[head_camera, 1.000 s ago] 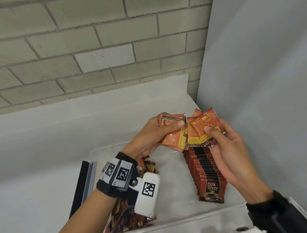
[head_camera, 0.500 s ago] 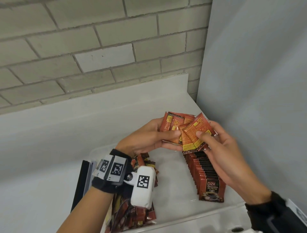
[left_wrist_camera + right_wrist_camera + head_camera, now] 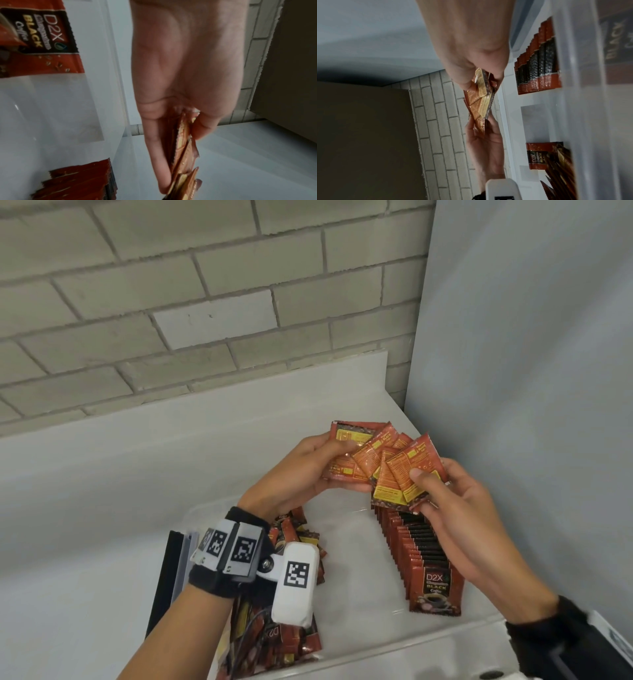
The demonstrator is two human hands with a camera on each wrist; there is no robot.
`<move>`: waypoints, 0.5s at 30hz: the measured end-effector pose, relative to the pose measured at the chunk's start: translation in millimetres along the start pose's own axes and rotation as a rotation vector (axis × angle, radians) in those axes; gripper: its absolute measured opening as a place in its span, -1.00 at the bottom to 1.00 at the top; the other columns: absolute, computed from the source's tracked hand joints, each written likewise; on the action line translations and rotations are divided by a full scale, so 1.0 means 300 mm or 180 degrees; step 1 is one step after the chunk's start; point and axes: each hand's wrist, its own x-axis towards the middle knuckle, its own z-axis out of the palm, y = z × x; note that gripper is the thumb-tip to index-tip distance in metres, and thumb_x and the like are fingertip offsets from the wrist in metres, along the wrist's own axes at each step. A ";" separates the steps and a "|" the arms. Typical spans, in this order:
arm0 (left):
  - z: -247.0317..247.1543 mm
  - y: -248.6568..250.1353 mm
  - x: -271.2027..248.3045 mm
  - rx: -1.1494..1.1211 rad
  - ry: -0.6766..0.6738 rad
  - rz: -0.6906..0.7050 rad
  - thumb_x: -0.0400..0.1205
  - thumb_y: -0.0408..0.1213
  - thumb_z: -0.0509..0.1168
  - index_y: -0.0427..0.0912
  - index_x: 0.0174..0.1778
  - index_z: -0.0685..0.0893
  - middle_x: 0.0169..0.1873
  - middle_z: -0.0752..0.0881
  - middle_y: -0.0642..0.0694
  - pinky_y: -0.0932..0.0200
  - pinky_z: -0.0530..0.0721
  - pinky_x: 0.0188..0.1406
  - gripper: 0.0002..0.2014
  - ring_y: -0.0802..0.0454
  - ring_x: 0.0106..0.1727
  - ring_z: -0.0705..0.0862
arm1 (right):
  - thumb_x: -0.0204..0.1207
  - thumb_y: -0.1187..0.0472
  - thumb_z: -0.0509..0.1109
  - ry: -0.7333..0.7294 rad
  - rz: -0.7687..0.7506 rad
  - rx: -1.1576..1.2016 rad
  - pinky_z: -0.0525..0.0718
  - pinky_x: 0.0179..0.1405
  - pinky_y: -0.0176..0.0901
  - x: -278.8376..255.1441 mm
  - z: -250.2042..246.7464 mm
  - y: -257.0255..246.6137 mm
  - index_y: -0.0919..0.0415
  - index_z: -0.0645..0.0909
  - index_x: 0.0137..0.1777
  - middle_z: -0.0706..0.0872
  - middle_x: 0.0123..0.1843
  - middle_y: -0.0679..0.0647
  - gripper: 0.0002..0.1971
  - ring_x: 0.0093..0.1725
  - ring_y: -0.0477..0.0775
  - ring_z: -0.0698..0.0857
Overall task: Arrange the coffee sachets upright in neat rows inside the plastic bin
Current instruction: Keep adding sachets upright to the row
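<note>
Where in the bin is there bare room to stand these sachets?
Bare bin floor lies between the upright row at right and the loose pile at left. The left side is crowded.

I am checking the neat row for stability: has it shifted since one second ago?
No. The row keeps its place along the bin's right side.

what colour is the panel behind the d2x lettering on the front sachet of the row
Black, on the red-orange front sachet; the head view shows it best.

Red-orange sachets (image 3: 383, 463) with yellow panels; pale grey brick wall (image 3: 205, 302); clear bin (image 3: 359, 655).
</note>
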 end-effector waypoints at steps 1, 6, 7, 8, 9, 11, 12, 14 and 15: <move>-0.002 -0.001 0.000 0.0000 -0.0005 0.0045 0.72 -0.35 0.13 -0.27 0.14 0.65 -0.03 0.82 -0.18 0.10 0.80 -0.08 -0.79 -0.05 -0.03 0.80 | 0.56 0.25 0.37 -0.0011 0.0017 0.0000 0.75 0.10 -0.15 -0.001 0.001 0.000 0.21 0.62 0.18 0.84 0.04 0.09 -0.78 0.05 0.02 0.81; -0.006 -0.009 -0.004 0.0298 -0.0035 0.0322 0.58 -0.19 0.23 -0.19 0.29 0.59 0.11 0.78 -0.10 0.11 0.72 0.11 -0.63 -0.05 0.14 0.75 | 0.58 0.22 0.36 0.0043 -0.0002 0.0031 0.69 0.17 -0.11 -0.007 0.005 -0.004 0.23 0.62 0.18 0.84 0.03 0.07 -0.79 0.04 -0.01 0.81; -0.004 -0.011 -0.004 0.0331 -0.0050 0.0336 0.56 -0.20 0.25 -0.18 0.30 0.58 0.14 0.77 -0.09 0.13 0.69 0.17 -0.62 -0.04 0.17 0.73 | 0.59 0.22 0.36 0.0054 -0.0011 0.0019 0.67 0.19 -0.09 -0.007 0.005 -0.006 0.23 0.62 0.17 0.84 0.02 0.06 -0.80 0.04 -0.01 0.81; -0.003 -0.012 -0.004 0.0341 -0.0063 0.0337 0.54 -0.21 0.27 -0.19 0.30 0.58 0.16 0.76 -0.10 0.13 0.67 0.22 -0.61 -0.05 0.21 0.72 | 0.59 0.22 0.36 0.0052 -0.0010 -0.0003 0.65 0.22 -0.08 -0.008 0.007 -0.006 0.23 0.62 0.17 0.85 0.00 0.06 -0.80 0.04 -0.02 0.82; 0.000 -0.013 -0.004 0.0371 -0.0063 0.0327 0.52 -0.23 0.29 -0.19 0.30 0.59 0.19 0.74 -0.12 0.13 0.66 0.24 -0.60 -0.07 0.24 0.70 | 0.59 0.22 0.36 0.0034 -0.0007 -0.0033 0.65 0.25 -0.06 -0.009 0.009 -0.007 0.23 0.62 0.18 0.85 0.00 0.06 -0.79 0.04 -0.02 0.81; 0.010 -0.015 -0.005 0.0543 -0.0047 0.0318 0.48 -0.23 0.35 -0.16 0.24 0.64 0.18 0.75 -0.13 0.11 0.68 0.23 -0.61 -0.09 0.24 0.71 | 0.57 0.20 0.37 -0.0032 -0.0003 -0.0092 0.62 0.31 -0.02 -0.012 0.013 -0.005 0.23 0.61 0.21 0.84 0.03 0.08 -0.75 0.08 0.00 0.81; 0.015 -0.016 -0.006 0.0650 -0.0043 0.0319 0.46 -0.22 0.37 -0.13 0.19 0.67 0.14 0.77 -0.11 0.12 0.69 0.21 -0.64 -0.08 0.21 0.73 | 0.55 0.19 0.37 -0.0082 0.0006 -0.0117 0.61 0.33 0.00 -0.014 0.015 -0.006 0.22 0.61 0.23 0.83 0.05 0.09 -0.72 0.10 0.01 0.80; 0.023 -0.017 -0.006 0.0771 -0.0059 0.0311 0.44 -0.19 0.40 -0.08 0.12 0.72 0.08 0.80 -0.07 0.13 0.71 0.18 -0.68 -0.05 0.16 0.75 | 0.52 0.17 0.37 -0.0195 0.0035 -0.0157 0.58 0.37 0.04 -0.018 0.019 -0.006 0.21 0.61 0.26 0.83 0.08 0.11 -0.68 0.13 0.03 0.79; 0.024 -0.017 -0.006 0.0773 -0.0073 0.0300 0.42 -0.17 0.41 -0.07 0.10 0.73 0.07 0.81 -0.07 0.13 0.71 0.17 -0.68 -0.04 0.14 0.76 | 0.50 0.15 0.38 -0.0239 0.0037 -0.0174 0.57 0.38 0.06 -0.020 0.021 -0.008 0.19 0.60 0.28 0.83 0.09 0.11 -0.65 0.14 0.04 0.79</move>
